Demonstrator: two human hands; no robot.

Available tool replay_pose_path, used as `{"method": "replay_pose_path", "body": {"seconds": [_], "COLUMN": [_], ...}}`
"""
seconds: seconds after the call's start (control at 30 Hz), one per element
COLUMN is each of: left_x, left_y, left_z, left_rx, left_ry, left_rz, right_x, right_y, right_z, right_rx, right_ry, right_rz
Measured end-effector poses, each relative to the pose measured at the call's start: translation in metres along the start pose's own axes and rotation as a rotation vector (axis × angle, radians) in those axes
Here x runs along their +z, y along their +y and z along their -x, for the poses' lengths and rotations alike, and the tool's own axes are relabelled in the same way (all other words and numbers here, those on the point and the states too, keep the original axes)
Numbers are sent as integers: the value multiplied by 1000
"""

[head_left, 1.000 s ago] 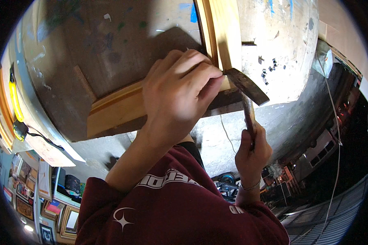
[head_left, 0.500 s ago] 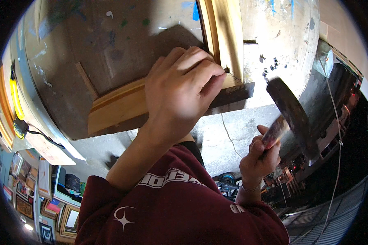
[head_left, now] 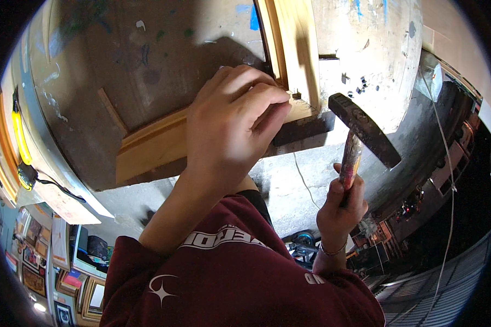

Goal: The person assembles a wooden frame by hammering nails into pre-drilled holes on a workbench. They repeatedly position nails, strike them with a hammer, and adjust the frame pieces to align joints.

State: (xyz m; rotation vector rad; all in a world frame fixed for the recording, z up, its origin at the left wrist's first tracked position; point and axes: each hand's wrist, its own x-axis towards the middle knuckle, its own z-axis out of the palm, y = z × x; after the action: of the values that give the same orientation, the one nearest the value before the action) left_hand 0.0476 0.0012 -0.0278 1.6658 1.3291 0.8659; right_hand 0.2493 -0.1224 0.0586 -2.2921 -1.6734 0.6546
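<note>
My left hand [head_left: 232,128] presses down on the corner of a wooden frame [head_left: 294,52] that lies on a paint-stained workbench [head_left: 120,60]; its fingertips pinch something small at the joint, too small to make out. My right hand [head_left: 341,210] grips the wooden handle of a hammer [head_left: 360,131]. The dark hammer head hangs just right of the frame corner, close to it and apart from it. One frame rail runs toward the upper edge, the other [head_left: 153,144] runs left under my left hand.
A yellow tool with a black cable [head_left: 22,158] lies at the bench's left edge. A thin wooden strip [head_left: 112,111] rests on the benchtop. Framed pictures [head_left: 87,297] lean on the floor at lower left. A white cord [head_left: 447,158] hangs at the right.
The hammer struck the frame corner one second ago, swung out to the right, and now has come back close to the corner. My left hand has stayed on the frame.
</note>
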Motion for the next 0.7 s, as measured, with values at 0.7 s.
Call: {"method": "replay_pose_path", "body": {"seconds": [0.7], "left_x": [-16], "left_y": [-30], "left_z": [-73], "left_rx": [517], "left_ry": [-495], "left_rz": [-390], "right_x": [-10], "right_y": [-10], "right_z": [8], "right_rx": [-182], "right_ry": [126], "right_rz": [-137]}}
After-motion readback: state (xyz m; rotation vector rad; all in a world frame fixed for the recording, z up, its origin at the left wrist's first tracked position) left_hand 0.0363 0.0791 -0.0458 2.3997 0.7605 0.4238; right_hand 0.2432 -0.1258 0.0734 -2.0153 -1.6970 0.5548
